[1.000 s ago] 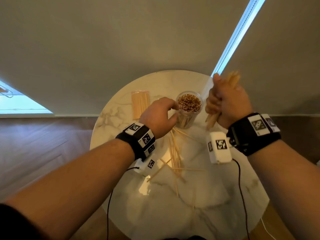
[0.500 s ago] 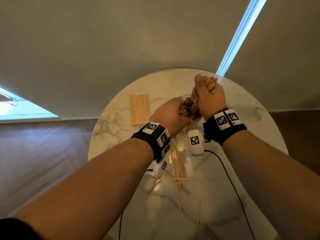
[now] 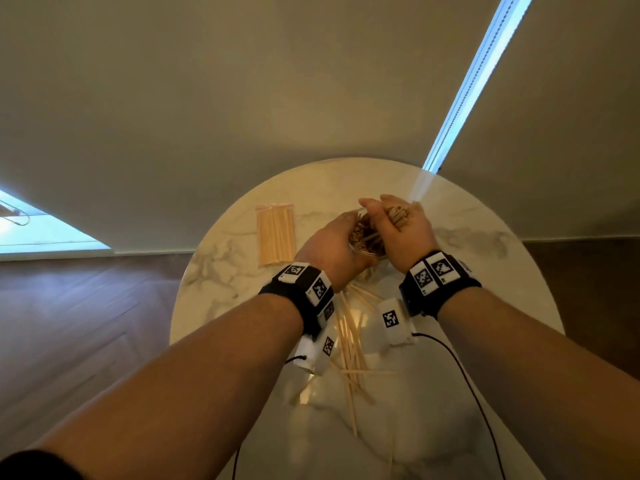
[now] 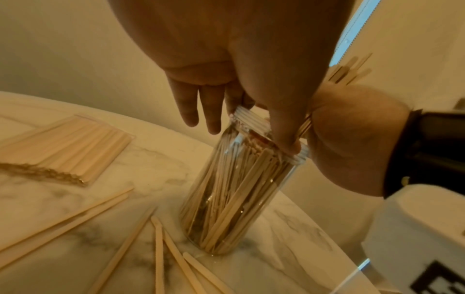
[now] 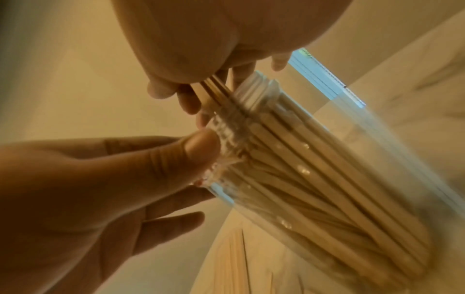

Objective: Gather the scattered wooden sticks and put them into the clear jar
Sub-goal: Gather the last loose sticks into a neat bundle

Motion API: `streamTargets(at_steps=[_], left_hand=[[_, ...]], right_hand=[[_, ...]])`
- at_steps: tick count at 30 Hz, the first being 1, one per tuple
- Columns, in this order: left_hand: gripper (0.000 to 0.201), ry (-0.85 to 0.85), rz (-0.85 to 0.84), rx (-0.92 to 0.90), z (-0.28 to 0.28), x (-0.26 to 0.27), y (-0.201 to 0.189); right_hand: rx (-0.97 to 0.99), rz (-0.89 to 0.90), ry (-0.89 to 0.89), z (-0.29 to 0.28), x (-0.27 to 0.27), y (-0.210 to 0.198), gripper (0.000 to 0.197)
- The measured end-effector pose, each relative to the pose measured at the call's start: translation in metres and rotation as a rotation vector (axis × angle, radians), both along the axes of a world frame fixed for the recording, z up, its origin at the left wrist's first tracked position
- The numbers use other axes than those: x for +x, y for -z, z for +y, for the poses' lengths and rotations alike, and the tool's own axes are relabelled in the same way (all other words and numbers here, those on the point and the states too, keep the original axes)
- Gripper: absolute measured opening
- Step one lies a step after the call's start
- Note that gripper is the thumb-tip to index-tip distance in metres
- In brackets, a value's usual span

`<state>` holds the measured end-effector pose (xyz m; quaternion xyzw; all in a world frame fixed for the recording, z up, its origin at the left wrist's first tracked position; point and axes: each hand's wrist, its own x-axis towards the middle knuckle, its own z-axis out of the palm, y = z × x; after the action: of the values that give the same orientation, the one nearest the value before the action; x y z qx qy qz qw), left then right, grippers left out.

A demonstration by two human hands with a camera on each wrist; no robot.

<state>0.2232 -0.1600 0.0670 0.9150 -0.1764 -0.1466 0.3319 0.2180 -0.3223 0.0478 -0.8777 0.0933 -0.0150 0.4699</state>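
- While feeding a handful into the mouth, mid-step: round white marble table (image 3: 450,237) at frame centre, rim well clear of everything.
- Clear cylindrical jar (image 4: 234,189), tilted, nearly full; left hand (image 3: 332,247) steadying its rim, thumb and fingers pinching it.
- Right hand (image 3: 398,226) clamped round a bundle of thin wooden sticks (image 5: 214,89).
- Next, probably: loosen that grip, then collect the loose sticks (image 3: 349,344) at lower centre; ample room there.
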Motion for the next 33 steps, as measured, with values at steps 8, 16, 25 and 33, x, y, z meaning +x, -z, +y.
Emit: streamTargets(at_steps=[8,16,25,33], left_hand=[[0.076,0.201,-0.307,-0.08,-0.017,-0.01,-0.028],[0.058,0.254,-0.186,0.368,-0.029,0.004,-0.011],[0.077,0.024,-0.357,0.062,0.005,-0.042,0.011],[0.073,0.26,-0.217,0.501,-0.005,-0.037,0.013]], right_hand=[[-0.269,0.095,-0.07,-0.002,-0.003,-0.012,0.039],[-0.078,0.02,-0.059,-0.016,-0.022,-0.019,0.099],[-0.36,-0.534,-0.075,-0.015,-0.074,-0.001,0.054],[-0.644,-0.179,-0.344,-0.008,-0.052,0.016,0.061]])
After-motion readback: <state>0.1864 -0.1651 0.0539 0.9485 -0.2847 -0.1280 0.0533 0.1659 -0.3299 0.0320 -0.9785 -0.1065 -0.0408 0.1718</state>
